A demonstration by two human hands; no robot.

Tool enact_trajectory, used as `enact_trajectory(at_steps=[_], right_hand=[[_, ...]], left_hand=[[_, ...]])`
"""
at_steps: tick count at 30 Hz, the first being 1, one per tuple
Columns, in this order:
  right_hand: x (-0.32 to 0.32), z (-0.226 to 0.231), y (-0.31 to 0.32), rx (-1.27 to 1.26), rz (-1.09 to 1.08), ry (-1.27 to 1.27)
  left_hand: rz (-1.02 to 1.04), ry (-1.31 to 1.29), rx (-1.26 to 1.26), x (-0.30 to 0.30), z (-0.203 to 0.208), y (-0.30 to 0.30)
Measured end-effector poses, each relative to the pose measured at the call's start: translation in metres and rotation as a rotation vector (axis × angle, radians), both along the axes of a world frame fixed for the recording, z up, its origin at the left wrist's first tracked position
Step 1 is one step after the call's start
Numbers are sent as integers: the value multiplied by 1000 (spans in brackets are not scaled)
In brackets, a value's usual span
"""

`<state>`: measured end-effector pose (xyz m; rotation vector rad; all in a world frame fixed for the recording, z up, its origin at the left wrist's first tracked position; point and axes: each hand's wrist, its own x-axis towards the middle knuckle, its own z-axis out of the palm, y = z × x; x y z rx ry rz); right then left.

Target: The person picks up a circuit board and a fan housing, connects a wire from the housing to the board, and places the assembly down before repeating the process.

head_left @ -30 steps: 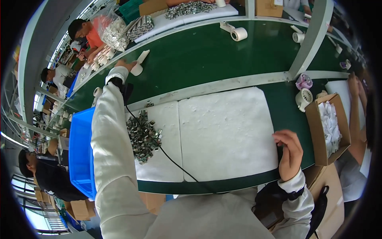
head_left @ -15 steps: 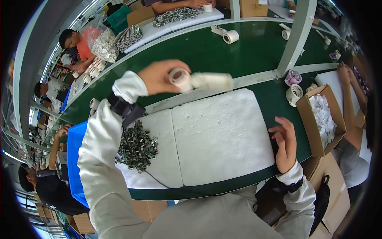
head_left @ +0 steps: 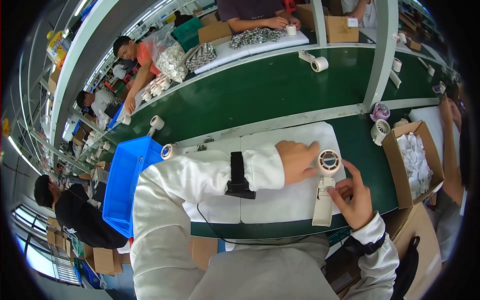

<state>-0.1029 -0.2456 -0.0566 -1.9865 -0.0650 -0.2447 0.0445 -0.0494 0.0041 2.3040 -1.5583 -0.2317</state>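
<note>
A white handheld fan (head_left: pixel 323 200) lies on the white foam mat (head_left: pixel 270 210), its round head (head_left: pixel 329 161) at the far end and its handle toward me. My right hand (head_left: pixel 356 197) has its thumb on the handle and its bent fingers beside it; the index finger points up near the head. Across the mat reaches my left arm. My left hand (head_left: pixel 299 161) is at the left side of the fan head, fingers apart and slightly blurred, with the fingertips close to the rim. A few small metal parts (head_left: pixel 201 147) show beyond my left sleeve, which hides the mat behind it.
At left stands a blue bin (head_left: pixel 131 150), with a white round part (head_left: pixel 168 151) by it. An open carton (head_left: pixel 400 172) of white pieces is at right, near a round grille part (head_left: pixel 380 131). A metal rail (head_left: pixel 280 121) and post border the green belt (head_left: pixel 240 90). Co-workers sit opposite.
My left hand has brought the handheld fan from the far left over the rail to the mat's right side. My right hand has come onto its handle. The view has shifted.
</note>
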Motion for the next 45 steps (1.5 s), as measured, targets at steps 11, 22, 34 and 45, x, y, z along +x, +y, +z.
enact_trajectory(at_steps=[11,22,34,45], right_hand=[[-6,6,9,-181,17,-114],[10,8,32,-503,-33,-171],[13,18,17,-453,79,-165],[10,5,17,-353,76,-220]], left_hand=[[88,191,158,-39,-21,10],[-132,-564,407,-38,-30,-2],[-151,-327,342,-36,7,12],[-134,-229,211,-43,-6,28]])
